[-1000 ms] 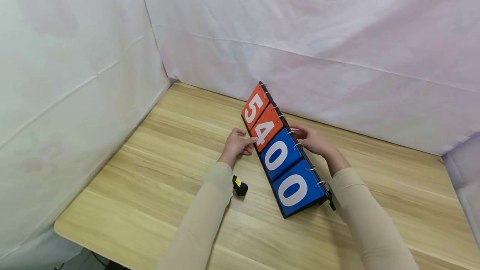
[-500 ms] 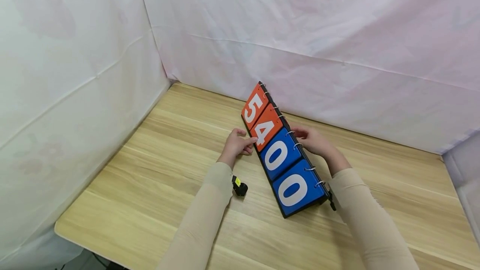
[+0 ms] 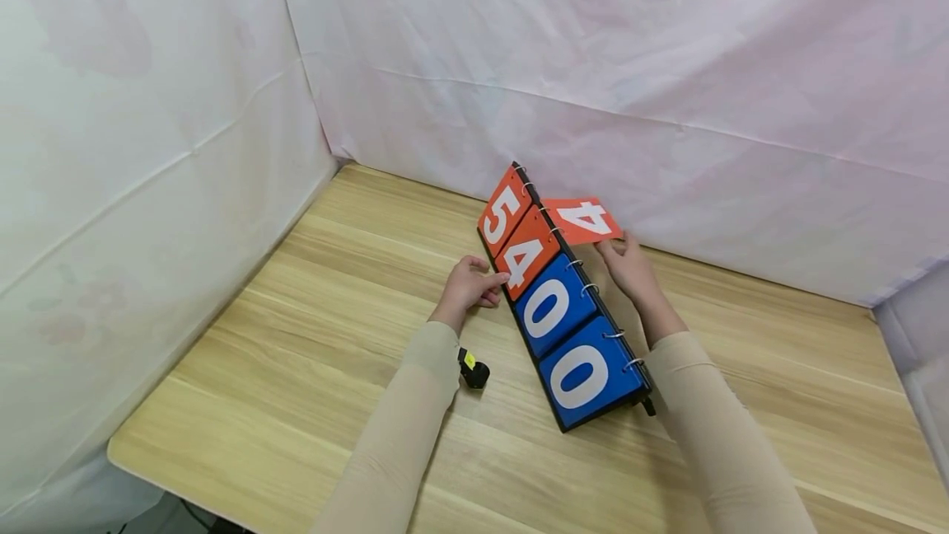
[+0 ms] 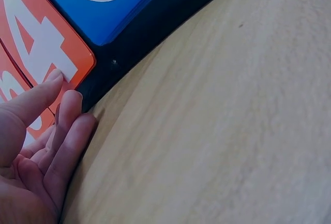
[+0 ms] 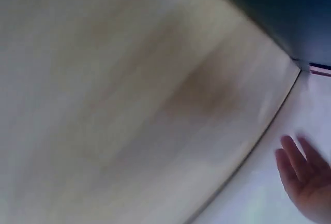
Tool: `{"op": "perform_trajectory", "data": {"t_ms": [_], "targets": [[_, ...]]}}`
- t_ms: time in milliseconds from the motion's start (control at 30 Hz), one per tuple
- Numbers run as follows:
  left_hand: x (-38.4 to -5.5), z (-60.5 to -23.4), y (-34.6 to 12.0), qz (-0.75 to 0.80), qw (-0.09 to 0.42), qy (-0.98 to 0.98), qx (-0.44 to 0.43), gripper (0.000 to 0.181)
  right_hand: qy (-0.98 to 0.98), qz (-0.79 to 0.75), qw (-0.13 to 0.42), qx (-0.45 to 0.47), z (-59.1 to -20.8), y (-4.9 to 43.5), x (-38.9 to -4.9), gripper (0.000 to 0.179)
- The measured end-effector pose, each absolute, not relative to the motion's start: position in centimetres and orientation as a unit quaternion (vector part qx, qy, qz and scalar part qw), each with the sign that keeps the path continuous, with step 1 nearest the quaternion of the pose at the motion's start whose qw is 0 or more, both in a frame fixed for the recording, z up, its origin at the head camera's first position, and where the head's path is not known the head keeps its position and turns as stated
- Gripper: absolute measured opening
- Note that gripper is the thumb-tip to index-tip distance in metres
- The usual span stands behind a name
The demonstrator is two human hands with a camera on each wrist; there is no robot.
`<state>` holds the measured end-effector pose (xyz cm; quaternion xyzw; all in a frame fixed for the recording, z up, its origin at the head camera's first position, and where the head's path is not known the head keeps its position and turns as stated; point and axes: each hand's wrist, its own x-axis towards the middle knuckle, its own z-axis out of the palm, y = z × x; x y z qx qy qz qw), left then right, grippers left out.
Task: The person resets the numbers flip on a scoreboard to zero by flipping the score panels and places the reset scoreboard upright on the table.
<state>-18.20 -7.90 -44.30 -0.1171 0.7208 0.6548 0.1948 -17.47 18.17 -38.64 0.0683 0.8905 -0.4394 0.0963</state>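
A tabletop flip scoreboard (image 3: 544, 311) stands slanted on the table, showing 5 and 4 on red cards and two 0s on blue cards. At its lower edge my left hand (image 3: 467, 285) holds on, the thumb lying on the front red 4 card (image 4: 39, 43) and the other fingers bent by the black edge. Behind the board, my right hand (image 3: 633, 274) pinches the outer edge of another red number card (image 3: 582, 219), raised nearly level on its rings and also marked 4. In the right wrist view that hand's fingers are blurred.
A black tape measure (image 3: 474, 371) with a yellow label lies beside the left forearm. The wooden table (image 3: 296, 336) ends against white cloth walls (image 3: 593, 64) at the back and left. A black strap (image 3: 648, 406) sticks out at the board's near end.
From behind the board, my right hand has moved up and outward, and a red 4 card has swung up into view with it. My left hand stays where it was.
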Motion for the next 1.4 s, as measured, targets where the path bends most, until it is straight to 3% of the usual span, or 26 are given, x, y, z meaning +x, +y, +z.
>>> {"op": "perform_trajectory", "data": {"t_ms": [167, 233, 433, 700, 900, 1067, 1200, 1400], "targets": [[-18.2, -44.2, -8.2, 0.661, 0.201, 0.715, -0.108, 0.044, 0.881, -0.408, 0.239, 0.002, -37.7, 17.8, -17.0, 0.086], [-18.2, -44.1, -8.3, 0.659, 0.202, 0.717, -0.106, 0.044, 0.860, -0.436, 0.266, 0.006, -37.4, 17.7, -17.0, 0.089], [-18.5, -44.2, -8.2, 0.659, 0.205, 0.717, -0.098, 0.044, 0.804, -0.533, 0.259, 0.045, -36.8, 17.9, -17.1, 0.087], [-18.4, -44.4, -9.1, 0.694, 0.207, 0.684, -0.089, 0.040, 0.749, -0.612, 0.238, -0.085, -35.7, 17.3, -17.1, 0.051], [-18.4, -43.2, -10.3, 0.762, 0.170, 0.617, -0.098, 0.034, 0.783, -0.593, 0.186, -0.012, -34.3, 16.3, -17.5, 0.065], [-18.7, -41.0, -10.4, 0.774, 0.144, 0.614, -0.051, 0.037, 0.830, -0.547, 0.106, 0.034, -33.4, 15.7, -17.5, 0.057], [-18.9, -39.6, -10.2, 0.774, 0.140, 0.617, -0.034, 0.038, 0.868, -0.497, 0.010, 0.008, -32.8, 15.0, -17.2, 0.055], [-19.0, -38.7, -9.9, 0.767, 0.140, 0.625, -0.032, 0.037, 0.919, -0.358, -0.133, -0.103, -31.7, 14.0, -17.1, 0.045]]}}
